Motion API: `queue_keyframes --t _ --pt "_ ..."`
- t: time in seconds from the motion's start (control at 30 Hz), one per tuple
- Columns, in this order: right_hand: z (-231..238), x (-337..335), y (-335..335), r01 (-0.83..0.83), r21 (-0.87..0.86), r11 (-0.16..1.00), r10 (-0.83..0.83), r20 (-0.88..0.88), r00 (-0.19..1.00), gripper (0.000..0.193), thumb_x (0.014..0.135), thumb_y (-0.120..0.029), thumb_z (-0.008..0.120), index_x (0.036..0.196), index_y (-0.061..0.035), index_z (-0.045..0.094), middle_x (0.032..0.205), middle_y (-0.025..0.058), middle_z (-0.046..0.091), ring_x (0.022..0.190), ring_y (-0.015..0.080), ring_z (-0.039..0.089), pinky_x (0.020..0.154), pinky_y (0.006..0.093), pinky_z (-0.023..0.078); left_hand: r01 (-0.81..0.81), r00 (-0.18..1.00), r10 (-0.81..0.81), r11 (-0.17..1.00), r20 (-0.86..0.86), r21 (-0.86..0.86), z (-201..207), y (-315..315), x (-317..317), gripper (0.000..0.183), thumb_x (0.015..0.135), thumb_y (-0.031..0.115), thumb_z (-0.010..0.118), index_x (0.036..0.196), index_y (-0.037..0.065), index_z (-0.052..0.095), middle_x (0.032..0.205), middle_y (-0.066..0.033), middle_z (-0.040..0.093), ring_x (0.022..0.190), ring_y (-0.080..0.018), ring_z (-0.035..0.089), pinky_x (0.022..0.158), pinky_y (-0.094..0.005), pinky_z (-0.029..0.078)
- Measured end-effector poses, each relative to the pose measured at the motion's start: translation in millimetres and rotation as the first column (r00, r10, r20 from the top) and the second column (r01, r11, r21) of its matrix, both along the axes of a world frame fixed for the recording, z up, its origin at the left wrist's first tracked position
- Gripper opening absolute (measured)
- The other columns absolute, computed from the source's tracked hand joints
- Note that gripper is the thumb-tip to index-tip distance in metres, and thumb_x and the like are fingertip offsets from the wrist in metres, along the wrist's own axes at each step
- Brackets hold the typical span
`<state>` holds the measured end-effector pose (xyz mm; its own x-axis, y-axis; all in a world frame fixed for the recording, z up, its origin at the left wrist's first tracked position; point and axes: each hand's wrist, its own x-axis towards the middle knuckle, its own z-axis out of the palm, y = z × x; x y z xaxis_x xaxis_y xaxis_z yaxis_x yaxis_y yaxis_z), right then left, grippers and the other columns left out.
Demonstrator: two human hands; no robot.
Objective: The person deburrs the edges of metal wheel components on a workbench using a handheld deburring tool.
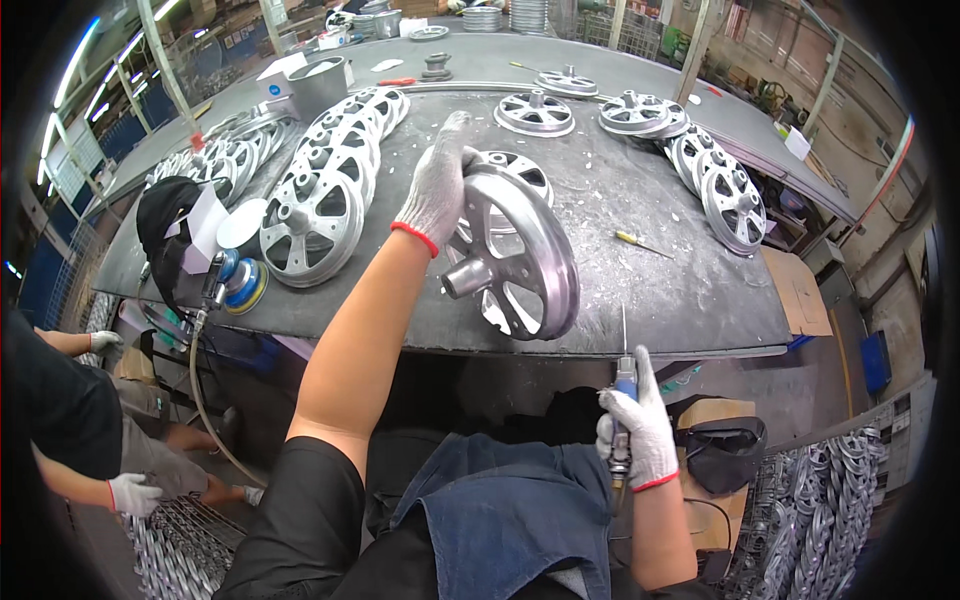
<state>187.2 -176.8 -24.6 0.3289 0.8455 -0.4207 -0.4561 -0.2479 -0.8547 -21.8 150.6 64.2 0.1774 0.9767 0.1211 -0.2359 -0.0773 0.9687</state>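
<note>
In my left hand (440, 185), gloved in white knit with a red cuff, a spoked metal wheel (558, 265) is held up on edge above the table; the fingers behind its rim are mostly hidden. Its hub stub points to the near left. Around a blue and silver air tool (626, 375) with a long thin bit, my gloved right hand (645, 435) is closed at the table's front edge. The bit points up and away, apart from the wheel. Directly behind the held wheel, another spoked wheel (537, 178) is partly covered.
Rows of wheels (312, 225) line the table's left, with more wheels (735, 205) at right. A disc sander (243, 283) with a hose lies front left. A yellow-handled screwdriver (640, 243) lies right of centre. A grey bucket (322, 88) stands behind. A co-worker's gloved hand (133, 494) shows lower left.
</note>
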Motion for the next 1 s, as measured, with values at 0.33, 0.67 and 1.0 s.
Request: queue_keyframes --t 0.33,0.67,1.0 --pt "-44 -27 -22 0.086 0.009 0.996 -0.085 -0.078 0.993 0.067 0.097 -0.003 0.078 0.155 -0.0089 0.045 0.101 0.0097 0.064 0.063 0.019 0.071 0.05 0.036 0.06 0.272 0.824 0.313 0.515 -0.473 0.813 23 -37 -3 0.038 0.109 0.031 0.06 0.095 0.0 0.077 0.095 -0.0154 0.075 0.091 -0.0287 0.069 0.087 -0.0383 0.053" --pt "-20 -32 -31 -0.066 -0.035 0.997 0.072 0.253 0.965 0.089 0.089 -0.001 0.084 0.167 -0.0099 0.043 0.1 0.0113 0.068 0.055 0.0133 0.061 0.047 0.0313 0.052 0.107 0.891 0.242 0.71 -0.384 0.696 6 -1 -33 0.028 0.109 0.014 0.054 0.089 -0.002 0.067 0.08 -0.0098 0.062 0.075 -0.0187 0.061 0.071 -0.0353 0.049" --pt "57 -38 -13 -0.362 0.075 0.929 0.13 0.851 0.509 0.067 0.096 -0.017 0.083 0.155 -0.0036 0.056 0.116 0.0231 0.08 0.099 0.0336 0.082 0.091 0.0396 0.062 0.287 0.899 -0.002 0.758 -0.437 0.586 20 -32 3 0.052 0.118 0.03 0.045 0.087 -0.003 0.07 0.081 -0.0129 0.069 0.075 -0.029 0.066 0.076 -0.0412 0.051"
